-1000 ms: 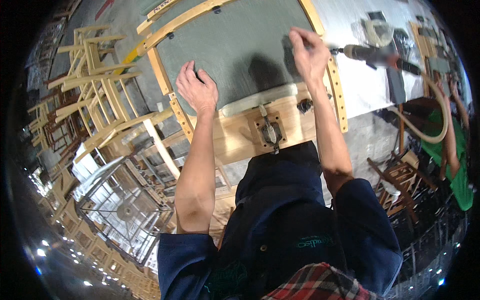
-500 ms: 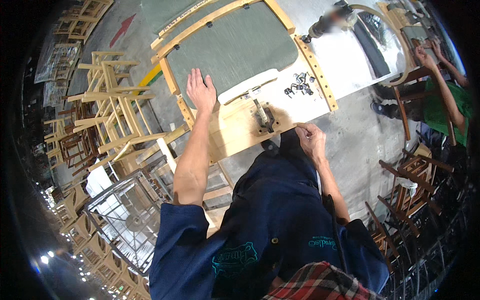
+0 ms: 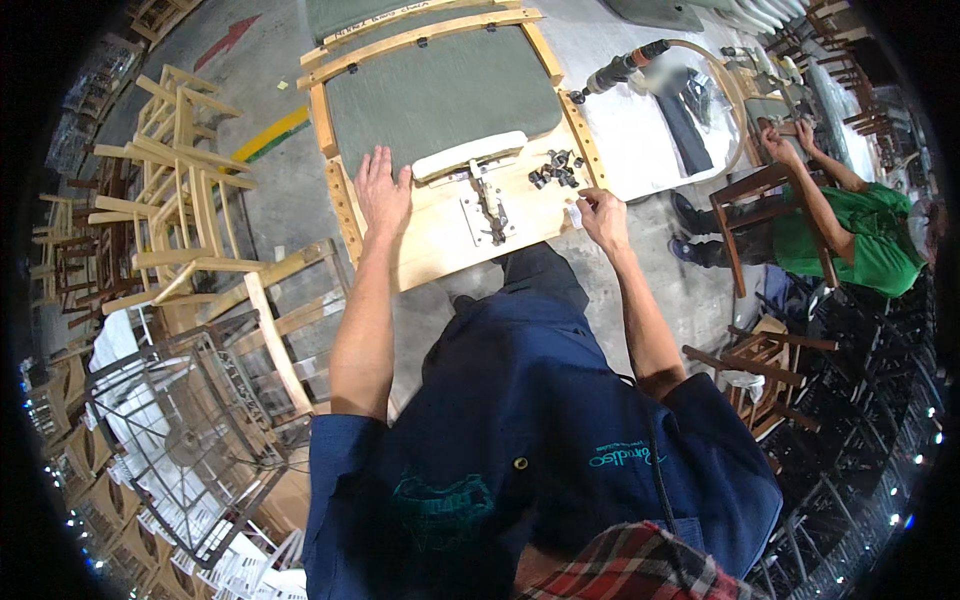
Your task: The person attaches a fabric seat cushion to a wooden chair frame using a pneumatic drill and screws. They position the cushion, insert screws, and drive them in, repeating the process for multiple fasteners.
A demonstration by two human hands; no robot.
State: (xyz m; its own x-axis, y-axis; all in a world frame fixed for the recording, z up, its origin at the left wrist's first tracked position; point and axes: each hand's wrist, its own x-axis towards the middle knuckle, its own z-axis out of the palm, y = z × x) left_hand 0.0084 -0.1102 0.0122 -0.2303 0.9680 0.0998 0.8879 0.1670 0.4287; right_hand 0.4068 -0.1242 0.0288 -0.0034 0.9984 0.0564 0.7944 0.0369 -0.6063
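Observation:
My left hand [image 3: 383, 200] lies with its fingers stretched over the lower left corner of a grey-green panel [image 3: 440, 100]. The panel rests in a wooden jig, bounded by a top bar and side rails with rows of holes [image 3: 342, 215]. Against its lower edge sits a white padded bar [image 3: 470, 156], with a metal toggle clamp [image 3: 487, 215] reaching to it. My right hand [image 3: 605, 218] is over the board's right end, fingers pinched together. A small whitish bit shows at its fingertips, too small to name. Nearby on the board is a pile of small black fittings [image 3: 556, 170].
A power driver [image 3: 625, 70] with a hose lies on a white-topped table [image 3: 640, 150] at right. Beyond it a person in a green shirt [image 3: 845, 245] works by a brown chair frame [image 3: 770, 215]. Bare wooden chair frames [image 3: 180, 170] and a wire-cage fan [image 3: 190, 440] stand left.
My right hand has risen from below the board's near edge to over its right end. My left hand stays flat at the panel's corner. The whole view has shifted.

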